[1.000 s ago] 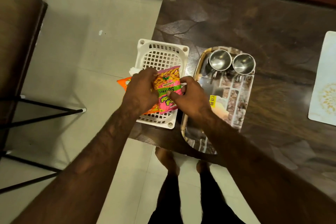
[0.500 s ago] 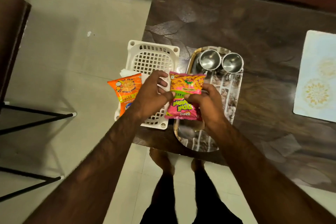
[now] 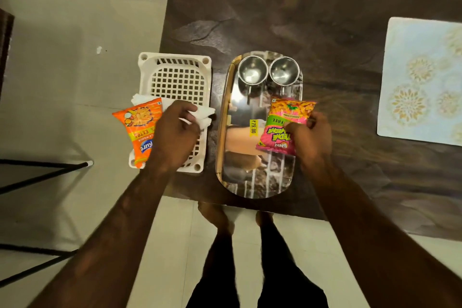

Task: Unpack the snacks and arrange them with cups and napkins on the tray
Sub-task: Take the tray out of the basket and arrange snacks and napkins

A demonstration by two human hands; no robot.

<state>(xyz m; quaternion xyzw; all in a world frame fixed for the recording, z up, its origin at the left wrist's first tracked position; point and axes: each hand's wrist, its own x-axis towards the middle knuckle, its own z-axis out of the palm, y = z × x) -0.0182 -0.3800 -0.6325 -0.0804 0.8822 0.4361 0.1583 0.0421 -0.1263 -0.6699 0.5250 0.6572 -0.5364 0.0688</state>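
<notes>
Two hands are busy here, and we see each one holding something. The right hand [image 3: 310, 137] has its fingers and thumb closed tight on the pink snack packet [image 3: 285, 122], pinching it at its near right side. The left hand [image 3: 175, 132] has its fingers bent and closed on the white napkins [image 3: 203, 112]. We see those napkins lying in the white basket [image 3: 175, 77], in its near half. The orange snack packet [image 3: 140, 127] leans on the basket's left edge, just beside the left hand. The shiny tray [image 3: 223, 137] holds two steel cups [image 3: 252, 72] side by side at its far end. The pink packet is over the tray's right side, and we cannot tell if it touches the tray. Basket and tray sit next to each other on the dark table [image 3: 275, 20].
</notes>
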